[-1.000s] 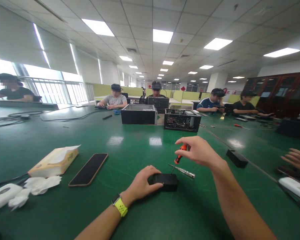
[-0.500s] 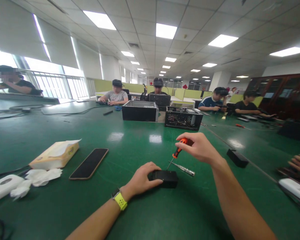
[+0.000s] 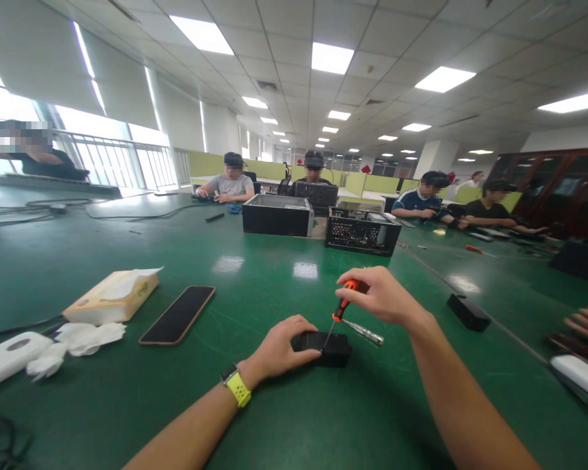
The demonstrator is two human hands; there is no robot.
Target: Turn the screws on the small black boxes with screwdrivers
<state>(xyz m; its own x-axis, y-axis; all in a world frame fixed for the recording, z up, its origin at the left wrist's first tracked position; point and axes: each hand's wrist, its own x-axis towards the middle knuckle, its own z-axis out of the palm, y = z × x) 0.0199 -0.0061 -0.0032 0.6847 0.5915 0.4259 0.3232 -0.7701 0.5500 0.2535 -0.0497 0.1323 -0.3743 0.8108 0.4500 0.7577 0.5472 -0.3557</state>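
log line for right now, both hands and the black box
left hand: steadying black box | right hand: screwdriver, tip at box top

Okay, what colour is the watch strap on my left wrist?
Bright yellow-green, clearest in the head view.

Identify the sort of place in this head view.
Likely an open-plan office used as an electronics workshop: green partitions stand behind the large green table, which bears an opened computer case, and the right hand holds a screwdriver at a small black box.
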